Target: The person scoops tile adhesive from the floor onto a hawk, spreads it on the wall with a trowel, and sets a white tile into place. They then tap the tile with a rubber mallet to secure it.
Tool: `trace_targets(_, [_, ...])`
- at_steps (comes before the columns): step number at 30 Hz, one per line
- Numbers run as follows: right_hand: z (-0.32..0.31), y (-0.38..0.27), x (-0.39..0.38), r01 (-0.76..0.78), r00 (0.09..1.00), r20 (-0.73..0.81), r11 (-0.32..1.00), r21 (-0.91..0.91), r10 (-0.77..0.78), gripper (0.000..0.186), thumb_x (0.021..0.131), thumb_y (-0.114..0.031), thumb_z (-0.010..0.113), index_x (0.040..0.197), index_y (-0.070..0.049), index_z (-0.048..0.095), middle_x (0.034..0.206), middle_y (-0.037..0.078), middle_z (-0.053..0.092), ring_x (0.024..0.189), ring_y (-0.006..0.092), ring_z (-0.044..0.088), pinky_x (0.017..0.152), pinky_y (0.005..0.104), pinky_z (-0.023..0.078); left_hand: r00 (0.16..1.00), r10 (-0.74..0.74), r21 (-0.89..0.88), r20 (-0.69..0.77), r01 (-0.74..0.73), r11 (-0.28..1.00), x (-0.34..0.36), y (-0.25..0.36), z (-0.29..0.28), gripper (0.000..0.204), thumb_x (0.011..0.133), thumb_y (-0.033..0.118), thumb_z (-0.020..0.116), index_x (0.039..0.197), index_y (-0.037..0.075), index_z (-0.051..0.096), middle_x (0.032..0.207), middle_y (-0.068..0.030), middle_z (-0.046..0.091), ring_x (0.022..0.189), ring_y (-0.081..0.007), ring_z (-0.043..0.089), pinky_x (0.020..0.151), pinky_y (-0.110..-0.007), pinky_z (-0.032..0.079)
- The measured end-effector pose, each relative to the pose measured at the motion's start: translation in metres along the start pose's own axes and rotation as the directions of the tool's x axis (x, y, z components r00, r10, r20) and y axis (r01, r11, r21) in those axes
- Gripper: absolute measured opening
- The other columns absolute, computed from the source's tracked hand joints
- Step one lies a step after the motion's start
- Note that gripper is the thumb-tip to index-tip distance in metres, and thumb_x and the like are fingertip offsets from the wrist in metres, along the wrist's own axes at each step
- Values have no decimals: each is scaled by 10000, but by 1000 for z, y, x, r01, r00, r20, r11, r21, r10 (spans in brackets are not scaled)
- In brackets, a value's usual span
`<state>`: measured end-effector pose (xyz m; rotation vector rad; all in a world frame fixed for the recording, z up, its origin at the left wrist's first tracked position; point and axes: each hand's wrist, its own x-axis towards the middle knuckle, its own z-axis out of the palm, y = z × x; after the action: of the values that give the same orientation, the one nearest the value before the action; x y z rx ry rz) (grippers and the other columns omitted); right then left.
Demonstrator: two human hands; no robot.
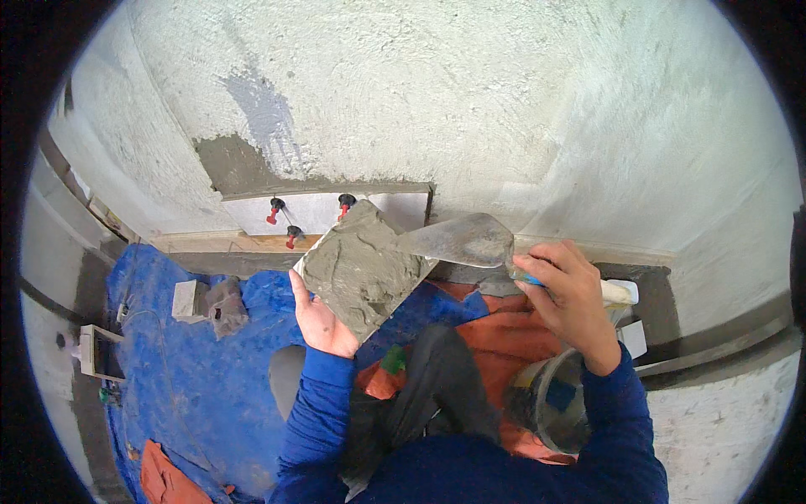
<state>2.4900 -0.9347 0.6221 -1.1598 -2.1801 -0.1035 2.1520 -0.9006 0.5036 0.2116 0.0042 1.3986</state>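
Centrally, a tile (363, 267) coated with grey mortar sits tilted in front of the wall, its mortared face up. The left hand (323, 323) supports it from below, thumb up along its left edge and fingers hidden beneath. The right hand (571, 298) is wrapped closed around the handle of a pointed trowel (463, 239), whose blade tip touches the tile's upper right corner. Behind, a white wall tile (323, 214) carries red levelling clips (274, 210) below a band of fresh mortar. A dark bucket (554, 403) stands under the right forearm, on a blue tarp (197, 378).
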Motion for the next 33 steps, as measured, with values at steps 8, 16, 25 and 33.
trace_targets(8, [-32, 61, -94, -606, 795, 188, 748, 271, 576, 416, 865, -148, 789, 1242, -7, 684, 1051, 168, 692, 986, 306, 675, 858, 373, 518, 983, 173, 87, -60, -167, 982, -2, 22, -32, 641, 1063, 487, 482, 1546, 67, 451, 1573, -179, 474, 1430, -380, 459, 1199, -544, 344])
trace_targets(16, [-206, 199, -292, -640, 262, 458, 509, -576, 849, 360, 798, -186, 760, 1111, -8, 757, 1043, 227, 733, 987, 422, 690, 870, 475, 545, 989, 98, 210, -111, -73, 975, 38, -40, -60, 624, 1071, 448, 479, 1552, 52, 436, 1583, -187, 459, 1431, -392, 455, 1200, -559, 339])
trace_targets(25, [-96, 177, -254, -717, 694, 249, 679, 156, 676, 381, 808, -158, 790, 1164, -51, 709, 1015, 164, 707, 963, 385, 684, 857, 422, 542, 977, 20, 26, -211, -15, 1000, 15, -85, -56, 646, 1082, 471, 444, 1552, 29, 423, 1594, -197, 442, 1440, -399, 444, 1203, -571, 329])
trace_targets(33, [21, 143, -203, -289, 927, -145, 904, 315, 347, 363, 790, -91, 786, 1130, -8, 691, 1151, 173, 649, 1044, 388, 619, 916, 458, 509, 900, -356, -66, -252, 351, 934, -16, -222, 30, 595, 1108, 459, 358, 1544, 65, 450, 1584, -166, 467, 1440, -398, 446, 1215, -574, 302])
